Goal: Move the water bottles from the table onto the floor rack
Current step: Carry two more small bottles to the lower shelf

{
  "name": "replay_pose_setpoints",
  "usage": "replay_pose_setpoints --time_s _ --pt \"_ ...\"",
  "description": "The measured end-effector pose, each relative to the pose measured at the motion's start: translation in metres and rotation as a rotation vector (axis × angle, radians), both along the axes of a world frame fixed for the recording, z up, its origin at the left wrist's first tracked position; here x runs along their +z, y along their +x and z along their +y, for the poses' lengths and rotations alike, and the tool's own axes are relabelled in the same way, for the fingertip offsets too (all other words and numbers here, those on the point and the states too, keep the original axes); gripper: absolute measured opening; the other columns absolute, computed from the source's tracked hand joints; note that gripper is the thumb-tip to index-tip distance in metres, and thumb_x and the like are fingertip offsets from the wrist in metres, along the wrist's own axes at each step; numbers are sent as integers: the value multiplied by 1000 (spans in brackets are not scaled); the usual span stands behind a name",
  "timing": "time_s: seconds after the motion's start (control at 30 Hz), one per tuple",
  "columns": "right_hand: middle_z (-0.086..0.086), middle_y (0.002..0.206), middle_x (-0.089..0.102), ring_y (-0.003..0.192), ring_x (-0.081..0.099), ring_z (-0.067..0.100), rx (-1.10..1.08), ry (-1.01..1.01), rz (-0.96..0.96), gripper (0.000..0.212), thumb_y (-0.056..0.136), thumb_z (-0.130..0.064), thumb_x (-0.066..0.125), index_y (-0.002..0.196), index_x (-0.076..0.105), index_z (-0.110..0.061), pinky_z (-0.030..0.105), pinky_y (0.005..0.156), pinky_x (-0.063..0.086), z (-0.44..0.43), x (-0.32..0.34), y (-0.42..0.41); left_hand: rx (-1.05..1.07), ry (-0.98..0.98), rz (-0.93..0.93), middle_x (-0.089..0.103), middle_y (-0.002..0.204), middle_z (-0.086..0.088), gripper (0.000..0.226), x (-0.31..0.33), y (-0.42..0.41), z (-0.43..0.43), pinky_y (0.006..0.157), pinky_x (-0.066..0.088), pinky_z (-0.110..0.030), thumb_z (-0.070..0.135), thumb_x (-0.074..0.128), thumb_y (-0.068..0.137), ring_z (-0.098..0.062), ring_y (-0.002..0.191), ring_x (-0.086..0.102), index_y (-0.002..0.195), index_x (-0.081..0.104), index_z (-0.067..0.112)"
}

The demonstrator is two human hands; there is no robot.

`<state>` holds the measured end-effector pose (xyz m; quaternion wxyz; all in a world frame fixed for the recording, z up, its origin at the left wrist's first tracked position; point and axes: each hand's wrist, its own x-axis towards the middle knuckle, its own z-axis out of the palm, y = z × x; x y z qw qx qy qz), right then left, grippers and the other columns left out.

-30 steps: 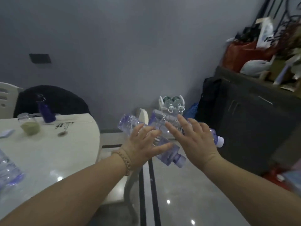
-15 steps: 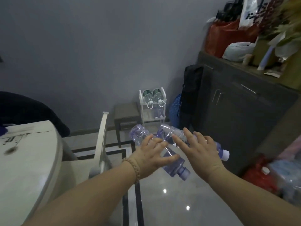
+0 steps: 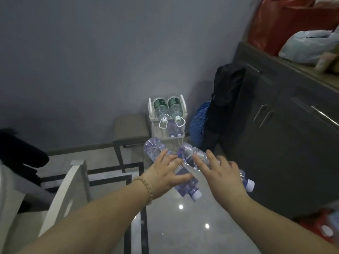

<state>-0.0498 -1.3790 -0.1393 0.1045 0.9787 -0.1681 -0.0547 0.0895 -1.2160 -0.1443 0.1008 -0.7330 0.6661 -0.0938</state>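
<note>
My left hand (image 3: 164, 174) grips a clear purple-tinted water bottle (image 3: 153, 148) lying sideways, its white cap pointing down right. Beside it, my right hand (image 3: 222, 174) holds a second such bottle (image 3: 189, 155) whose cap sticks out past my palm at the right. Both bottles are held out over the floor, crossing each other between my hands. Straight ahead against the wall stands the white floor rack (image 3: 152, 123). Two green-labelled bottles (image 3: 166, 108) lie on its top tier, caps toward me. A purple bottle (image 3: 173, 130) lies on the tier below.
A small grey stool (image 3: 131, 128) stands left of the rack. A blue bag (image 3: 199, 123) and a black bag (image 3: 224, 105) lean right of it, beside a dark cabinet (image 3: 286, 134). A white chair (image 3: 62, 193) and the table edge are at my left. The floor is glossy tile.
I have turned away from the table toward the rack and come closer. The table has slid out of view at left. Both hands still hold their bottles the same way.
</note>
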Motion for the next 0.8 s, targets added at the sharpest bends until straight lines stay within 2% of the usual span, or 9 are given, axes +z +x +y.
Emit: replay_pose_setpoints --time_s 0.23,0.37,0.53,0.6,0.7,0.8 --pt "9 157 9 128 31 33 43 114 41 94 88 -14 52 144 -20 -37 42 93 33 -73 -61 100 64 76 97 57 124 -15 73 -55 79 -61 104 33 -59 23 83 62 -33 114 55 122 43 38" --pt "11 155 11 126 33 35 122 172 95 95 87 -15 53 143 -21 -35 44 90 35 -121 -111 160 95 116 165 61 116 -14 80 -102 118 -100 97 42 -59 30 90 48 -32 107 60 114 46 34" --pt "11 155 13 124 36 34 215 167 155 100 84 -16 58 143 -21 -33 44 89 37 -166 -172 234 130 7 165 61 115 -13 71 -167 179 -142 100 35 -57 29 83 54 -31 107 60 117 49 31" --pt "12 152 26 117 44 34 209 139 117 98 82 -20 65 149 -6 -34 43 84 40 -178 -193 256 161 -22 198 63 115 -13 77 -188 203 -154 97 44 -56 27 87 53 -31 106 61 119 47 31" --pt "15 132 54 91 58 35 193 140 31 98 58 -14 84 143 38 -28 43 66 47 -190 -237 290 191 -56 248 63 115 -15 84 -236 242 -167 91 49 -57 22 90 51 -33 107 61 120 44 30" --pt "18 123 59 84 59 38 198 111 -2 98 47 -8 87 137 49 -23 43 60 47 -202 -289 322 167 -83 248 62 117 -16 72 -289 276 -177 94 46 -58 19 86 58 -34 109 59 120 51 29"
